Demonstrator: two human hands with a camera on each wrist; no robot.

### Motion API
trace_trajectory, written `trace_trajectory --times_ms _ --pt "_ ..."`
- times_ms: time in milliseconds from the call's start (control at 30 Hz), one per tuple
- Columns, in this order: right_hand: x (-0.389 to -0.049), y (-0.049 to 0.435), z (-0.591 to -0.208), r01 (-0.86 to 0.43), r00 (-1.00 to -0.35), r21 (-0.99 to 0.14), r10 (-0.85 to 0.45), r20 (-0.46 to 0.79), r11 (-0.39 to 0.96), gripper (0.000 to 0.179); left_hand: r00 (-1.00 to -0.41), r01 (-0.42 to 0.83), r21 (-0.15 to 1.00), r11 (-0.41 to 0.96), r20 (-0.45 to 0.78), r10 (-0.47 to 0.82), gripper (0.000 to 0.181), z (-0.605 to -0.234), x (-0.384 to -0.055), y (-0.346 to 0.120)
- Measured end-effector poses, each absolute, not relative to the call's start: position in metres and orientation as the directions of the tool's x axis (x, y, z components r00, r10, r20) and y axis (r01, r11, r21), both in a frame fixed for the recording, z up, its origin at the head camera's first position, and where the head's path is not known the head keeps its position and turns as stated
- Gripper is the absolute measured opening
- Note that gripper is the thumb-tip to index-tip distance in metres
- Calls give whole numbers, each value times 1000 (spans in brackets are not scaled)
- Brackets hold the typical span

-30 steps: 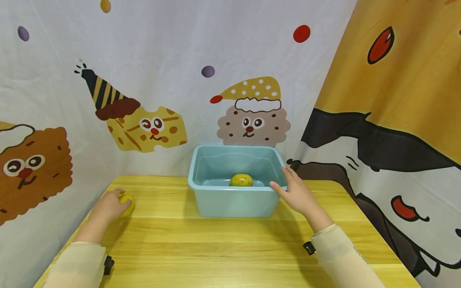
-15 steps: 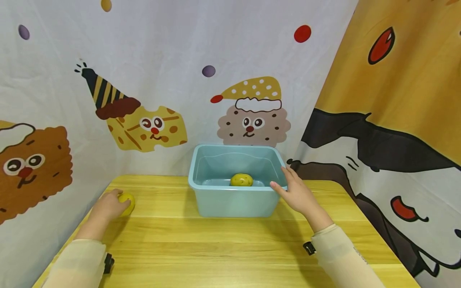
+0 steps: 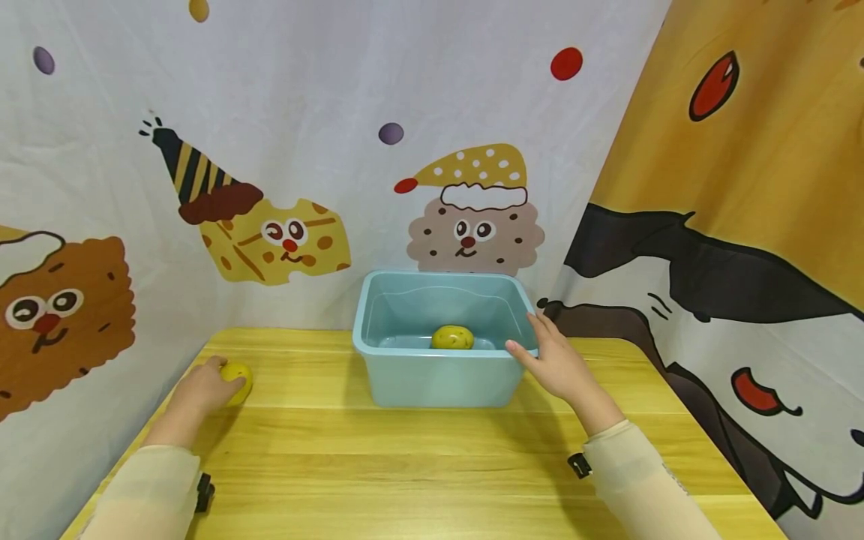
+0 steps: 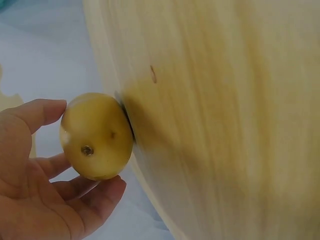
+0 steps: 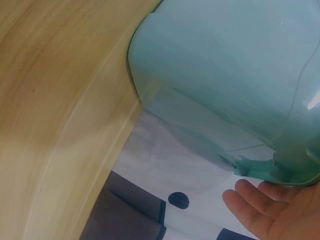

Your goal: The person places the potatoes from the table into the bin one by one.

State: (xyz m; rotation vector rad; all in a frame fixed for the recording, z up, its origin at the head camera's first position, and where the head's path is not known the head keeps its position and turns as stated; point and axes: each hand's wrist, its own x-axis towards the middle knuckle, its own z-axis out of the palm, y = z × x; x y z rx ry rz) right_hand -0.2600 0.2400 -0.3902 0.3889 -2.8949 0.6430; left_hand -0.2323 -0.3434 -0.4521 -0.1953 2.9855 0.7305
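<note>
My left hand [image 3: 202, 386] is at the far left of the table, its thumb and fingers around a yellow potato [image 3: 238, 382]. In the left wrist view the potato [image 4: 97, 135] has small dark eyes and sits right at the tabletop, thumb on one side and fingertips on the other. On the right, my right hand [image 3: 556, 360] rests at the near right corner of a light blue plastic bin [image 3: 439, 382], fingers extended along the rim. The right wrist view shows these fingers [image 5: 257, 200] just beside the bin's rim. Inside the bin lies another yellow potato [image 3: 452, 337], partly hidden by the front wall.
The bin stands near the back edge of a wooden table [image 3: 378, 472]. Behind it hangs a white cloth [image 3: 304, 90] printed with cartoon food, and a yellow patterned cloth [image 3: 776, 165] hangs at the right. Each sleeve has a small black device [image 3: 205, 493] by the wrist.
</note>
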Motion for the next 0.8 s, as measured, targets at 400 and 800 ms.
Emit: trace_trajectory --times_ms 400,800 --pt "-261 240 -391 -291 -952 -394 -223 210 872 90 -989 -140 464 875 -103 -103 83 -454 -234 -343" --pt "-261 240 -391 -292 -952 -396 -224 210 870 90 -990 -142 477 867 -91 -112 85 -454 -234 -344"
